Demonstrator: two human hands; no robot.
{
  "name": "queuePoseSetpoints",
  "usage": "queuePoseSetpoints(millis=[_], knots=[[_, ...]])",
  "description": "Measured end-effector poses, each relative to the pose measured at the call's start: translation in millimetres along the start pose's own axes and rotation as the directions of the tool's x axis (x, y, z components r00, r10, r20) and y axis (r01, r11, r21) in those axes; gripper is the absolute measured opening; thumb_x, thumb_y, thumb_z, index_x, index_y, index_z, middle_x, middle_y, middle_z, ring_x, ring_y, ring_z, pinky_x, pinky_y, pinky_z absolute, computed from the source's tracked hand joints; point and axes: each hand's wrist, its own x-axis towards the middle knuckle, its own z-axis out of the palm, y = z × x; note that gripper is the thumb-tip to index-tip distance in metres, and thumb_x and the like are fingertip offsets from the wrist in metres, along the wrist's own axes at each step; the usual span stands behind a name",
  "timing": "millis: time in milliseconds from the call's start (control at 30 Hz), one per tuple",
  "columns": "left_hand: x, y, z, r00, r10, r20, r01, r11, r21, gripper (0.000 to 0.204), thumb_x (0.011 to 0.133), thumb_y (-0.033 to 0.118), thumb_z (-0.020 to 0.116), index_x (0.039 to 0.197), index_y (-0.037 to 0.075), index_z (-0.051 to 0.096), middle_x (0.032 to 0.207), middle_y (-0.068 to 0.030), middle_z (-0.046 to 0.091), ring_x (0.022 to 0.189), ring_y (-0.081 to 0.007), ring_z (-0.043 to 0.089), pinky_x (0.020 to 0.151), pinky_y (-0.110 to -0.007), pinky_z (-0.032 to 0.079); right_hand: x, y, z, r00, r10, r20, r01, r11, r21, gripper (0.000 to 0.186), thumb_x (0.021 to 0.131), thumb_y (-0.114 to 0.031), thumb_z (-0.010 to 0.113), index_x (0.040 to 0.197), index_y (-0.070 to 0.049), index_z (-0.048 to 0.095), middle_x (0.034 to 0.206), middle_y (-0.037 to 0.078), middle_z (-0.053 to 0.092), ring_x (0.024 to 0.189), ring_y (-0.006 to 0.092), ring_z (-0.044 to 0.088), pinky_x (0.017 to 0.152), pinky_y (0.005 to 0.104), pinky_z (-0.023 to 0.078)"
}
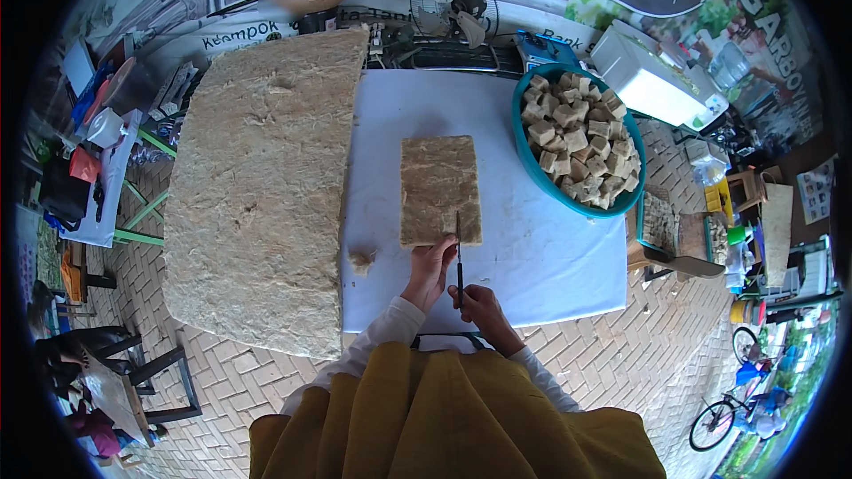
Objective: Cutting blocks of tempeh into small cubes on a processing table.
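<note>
A rectangular tan-brown slab of fibrous rockwool (435,179) lies on the white-covered table in front of me. My left hand (429,270) grips its near edge, thumb close to the blade and the other fingers partly hidden. Just to the right, my right hand (482,310) is wrapped round the dark handle of a slim knife (460,259). The knife points away from me, and its blade lies over the near right part of the slab, by a lengthwise line. How deep the blade sits, I cannot tell.
A large rockwool sheet (257,177) fills the left side, beside a small scrap (361,262) on the white tablecloth (550,275). At the right back stands a teal basin (524,153) heaped with rockwool cubes (581,137). Behind the table is a fan (454,7).
</note>
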Motion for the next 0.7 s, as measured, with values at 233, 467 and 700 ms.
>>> queuePoseSetpoints(millis=[233, 467, 700], knots=[[-9, 7, 4, 1.000, 0.006, -0.003, -0.006, 1.000, 0.029, 0.011, 0.078, 0.006, 0.066, 0.087, 0.002, 0.062, 0.083, -0.0045, 0.062, 0.074, -0.0113, 0.059, 0.065, -0.022, 0.048, -3, -15, -5, 0.995, -0.087, 0.038, 0.084, 0.993, 0.078, 0.043, 0.082, -0.043, 0.061, 0.073, -0.003, 0.052, 0.059, -0.002, 0.042, 0.051, 0.0069, 0.039, 0.049, 0.0207, 0.032], [-12, 7, 1, 0.999, -0.003, 0.032, 0.001, 0.998, 0.068, 0.012, 0.078, 0.005, 0.066, 0.089, 0.002, 0.061, 0.082, -0.0050, 0.061, 0.073, -0.0125, 0.059, 0.066, -0.024, 0.049, 2, -22, -8, 0.994, -0.064, 0.085, 0.054, 0.991, 0.122, 0.043, 0.082, -0.044, 0.060, 0.074, -0.004, 0.050, 0.059, -0.002, 0.039, 0.052, 0.0069, 0.038, 0.050, 0.0203, 0.032], [-12, 7, 0, 1.000, -0.027, 0.007, 0.027, 0.998, 0.055, 0.011, 0.077, 0.006, 0.067, 0.085, 0.003, 0.060, 0.078, -0.0031, 0.059, 0.071, -0.0111, 0.056, 0.065, -0.024, 0.047, 1, -20, 2, 0.999, -0.045, -0.013, 0.045, 0.999, 0.004, 0.046, 0.080, -0.045, 0.062, 0.068, -0.001, 0.053, 0.055, -0.001, 0.043, 0.047, 0.0079, 0.041, 0.044, 0.0223, 0.032]])
